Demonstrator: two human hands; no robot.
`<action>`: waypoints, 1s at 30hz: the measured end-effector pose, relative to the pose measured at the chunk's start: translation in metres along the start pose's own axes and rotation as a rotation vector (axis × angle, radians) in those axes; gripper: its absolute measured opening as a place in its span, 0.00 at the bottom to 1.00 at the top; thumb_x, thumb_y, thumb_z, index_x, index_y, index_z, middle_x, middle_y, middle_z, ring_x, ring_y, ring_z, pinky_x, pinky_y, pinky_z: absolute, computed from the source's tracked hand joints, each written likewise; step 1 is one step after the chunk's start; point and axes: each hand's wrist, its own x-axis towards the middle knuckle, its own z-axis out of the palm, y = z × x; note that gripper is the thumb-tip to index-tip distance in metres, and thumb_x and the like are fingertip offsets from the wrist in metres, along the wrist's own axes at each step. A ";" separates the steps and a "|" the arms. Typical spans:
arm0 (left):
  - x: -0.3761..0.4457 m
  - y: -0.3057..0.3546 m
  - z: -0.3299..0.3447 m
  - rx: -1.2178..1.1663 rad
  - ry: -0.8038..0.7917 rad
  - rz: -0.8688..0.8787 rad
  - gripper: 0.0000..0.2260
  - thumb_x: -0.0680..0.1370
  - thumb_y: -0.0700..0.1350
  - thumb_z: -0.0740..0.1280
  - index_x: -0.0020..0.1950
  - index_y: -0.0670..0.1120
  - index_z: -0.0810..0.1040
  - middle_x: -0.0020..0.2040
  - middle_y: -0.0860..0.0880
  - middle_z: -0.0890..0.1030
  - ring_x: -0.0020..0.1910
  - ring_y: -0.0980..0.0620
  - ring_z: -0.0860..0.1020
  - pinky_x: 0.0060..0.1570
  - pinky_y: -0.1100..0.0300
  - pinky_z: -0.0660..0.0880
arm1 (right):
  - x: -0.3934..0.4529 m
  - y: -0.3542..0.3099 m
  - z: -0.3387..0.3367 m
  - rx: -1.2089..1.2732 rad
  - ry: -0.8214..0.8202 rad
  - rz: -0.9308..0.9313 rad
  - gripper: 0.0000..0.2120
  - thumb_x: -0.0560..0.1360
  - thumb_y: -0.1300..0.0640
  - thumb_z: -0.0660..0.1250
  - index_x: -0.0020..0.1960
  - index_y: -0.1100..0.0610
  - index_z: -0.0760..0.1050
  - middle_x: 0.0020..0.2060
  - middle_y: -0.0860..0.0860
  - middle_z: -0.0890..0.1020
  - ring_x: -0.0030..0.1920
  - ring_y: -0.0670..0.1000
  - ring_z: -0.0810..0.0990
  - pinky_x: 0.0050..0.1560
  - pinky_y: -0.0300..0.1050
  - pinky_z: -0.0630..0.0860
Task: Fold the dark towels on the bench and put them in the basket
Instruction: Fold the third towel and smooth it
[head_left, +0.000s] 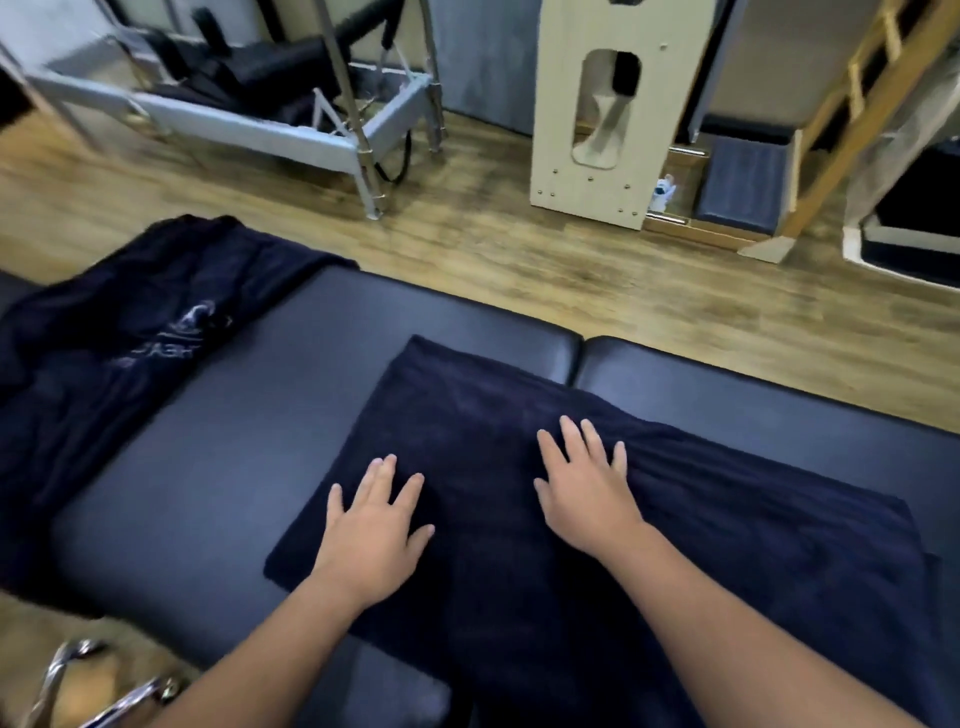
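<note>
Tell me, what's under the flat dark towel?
The flat dark towel lies on the padded bench, with the left hand and right hand pressing it. The bench's seam runs beneath it, hidden.

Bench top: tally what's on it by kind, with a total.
Dark towels: 2, spread towel and heaped towel
Hands: 2, left hand and right hand, flat on the spread one
Total: 4

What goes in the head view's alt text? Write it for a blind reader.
Both hands, left hand and right hand, press flat on a dark towel spread over a padded bench. A second, crumpled towel lies at its left end.
</note>
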 end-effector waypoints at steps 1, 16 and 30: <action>-0.004 -0.009 0.001 -0.028 0.015 -0.083 0.31 0.83 0.63 0.55 0.82 0.54 0.51 0.83 0.46 0.44 0.82 0.47 0.41 0.76 0.37 0.53 | 0.007 -0.009 -0.001 -0.011 -0.003 -0.031 0.29 0.84 0.47 0.54 0.82 0.53 0.49 0.81 0.55 0.47 0.81 0.60 0.42 0.76 0.71 0.49; -0.020 -0.109 -0.004 -1.287 -0.066 -0.207 0.08 0.75 0.44 0.74 0.49 0.52 0.76 0.46 0.54 0.83 0.47 0.55 0.81 0.52 0.54 0.79 | 0.181 -0.151 -0.048 0.167 -0.027 0.124 0.19 0.83 0.50 0.61 0.72 0.51 0.63 0.69 0.56 0.68 0.69 0.62 0.63 0.64 0.64 0.63; -0.050 -0.169 0.023 -1.002 -0.184 -0.148 0.14 0.76 0.56 0.71 0.46 0.46 0.76 0.36 0.52 0.77 0.38 0.56 0.76 0.44 0.55 0.68 | 0.174 -0.167 -0.057 0.490 0.092 -0.092 0.09 0.75 0.56 0.73 0.53 0.49 0.77 0.50 0.44 0.80 0.56 0.47 0.76 0.53 0.42 0.70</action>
